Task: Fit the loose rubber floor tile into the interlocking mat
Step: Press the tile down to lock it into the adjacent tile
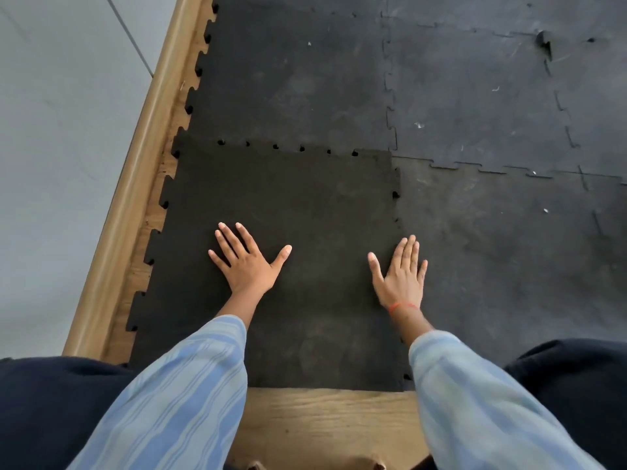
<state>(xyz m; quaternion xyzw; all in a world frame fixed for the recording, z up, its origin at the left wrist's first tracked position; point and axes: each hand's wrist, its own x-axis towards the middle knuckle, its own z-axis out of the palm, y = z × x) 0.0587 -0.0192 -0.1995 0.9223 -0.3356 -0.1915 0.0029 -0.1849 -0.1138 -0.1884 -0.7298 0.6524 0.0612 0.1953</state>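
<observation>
A: How is the grip set?
B: No grip is closed; the left hand (247, 262) and right hand (400, 273) are pressed flat, fingers spread, on the loose tile (288, 198).
A: Edges?
B: Its far and right teeth are laid against the mat (475, 96), gaps visible; bare wood floor (325, 422) is left nearest.

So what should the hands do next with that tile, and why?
Probably press down along the tile's far edge. Small gaps show at the teeth there and on its right edge, so it looks not fully seated in the mat. Both the left hand and right hand lie flat nearer the person.
</observation>
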